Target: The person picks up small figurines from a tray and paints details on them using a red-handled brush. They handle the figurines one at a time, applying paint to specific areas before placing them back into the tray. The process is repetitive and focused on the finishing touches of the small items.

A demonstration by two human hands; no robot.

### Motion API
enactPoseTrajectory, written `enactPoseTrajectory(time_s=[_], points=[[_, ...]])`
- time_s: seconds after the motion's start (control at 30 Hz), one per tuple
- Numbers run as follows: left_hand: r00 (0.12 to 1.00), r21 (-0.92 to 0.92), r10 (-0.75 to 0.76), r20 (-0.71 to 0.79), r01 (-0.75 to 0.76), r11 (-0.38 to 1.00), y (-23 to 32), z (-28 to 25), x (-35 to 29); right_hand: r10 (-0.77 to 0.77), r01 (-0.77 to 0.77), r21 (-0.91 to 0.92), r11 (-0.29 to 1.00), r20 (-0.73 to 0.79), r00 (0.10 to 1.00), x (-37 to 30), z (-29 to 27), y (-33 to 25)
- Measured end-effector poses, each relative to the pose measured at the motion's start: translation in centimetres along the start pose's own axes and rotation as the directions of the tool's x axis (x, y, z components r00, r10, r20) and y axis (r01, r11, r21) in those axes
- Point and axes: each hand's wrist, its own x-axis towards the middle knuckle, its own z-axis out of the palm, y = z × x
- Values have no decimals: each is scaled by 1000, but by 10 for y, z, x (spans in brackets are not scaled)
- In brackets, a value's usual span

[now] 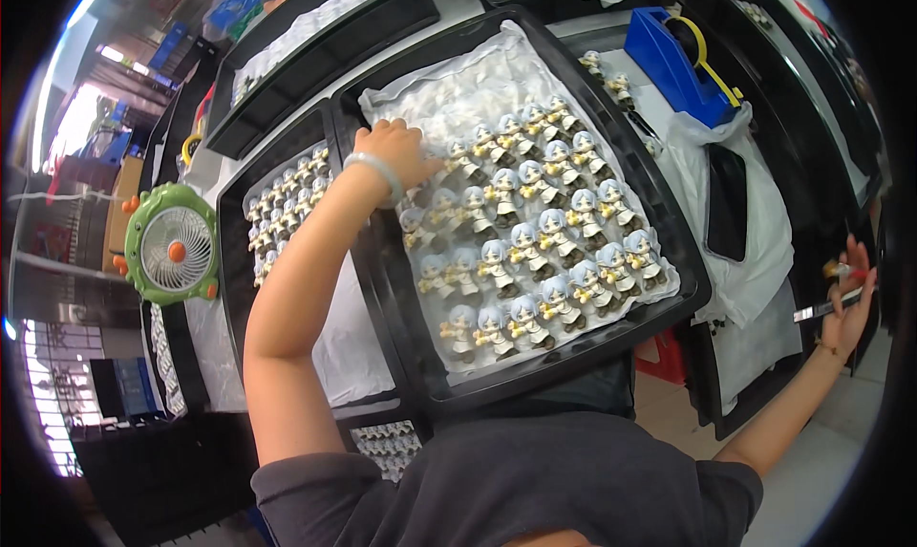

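Observation:
A black tray [564, 365] lined with white wrapping holds rows of small figurines [525, 241] with pale blue hair, white clothes and dark feet. Over its left rim reaches my left hand [390, 157], its thumb apart from the fingers, close to the figurines at the row's left end. Nothing shows in its grasp, though the palm faces away. Far out at the right, my right hand [848, 303] grips a narrow silver-and-black tool [815, 311], whose exact kind I cannot make out. A small red and yellow item [842, 271] shows at its fingers.
Left of the tray stands another black tray [232, 251] with more figurines, beside a green toy-shaped fan [173, 244]. At the right are a blue tape dispenser [673, 69] and a dark phone [726, 203] on white plastic. Another long tray [315, 64] lies at the back.

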Motion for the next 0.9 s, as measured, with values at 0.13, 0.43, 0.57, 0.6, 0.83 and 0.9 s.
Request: enactPoseTrajectory(time_s=[0.13,0.43,0.57,0.6,0.83,0.9], points=[[984,-368,90,154,-27,929,-17,13,11,24,-153,218,964,502,865,11,161,-1],[927,-754,-200,-317,-118,646,-17,-60,-78,146,-303,57,951,782,605,-33,410,36],[993,-894,-79,-83,-109,-434,-24,-59,-135,133,-453,150,879,834,535,-40,425,64],[995,-809,-58,-86,-104,-578,-25,-51,-147,155,-487,126,864,854,497,-43,426,70],[970,-833,-74,-230,-235,-501,-6,-24,-178,318,-501,-62,863,838,444,-51,419,90],[958,-837,-78,-275,-279,-470,-4,-21,-175,272,-414,-70,907,849,453,-52,418,90]])
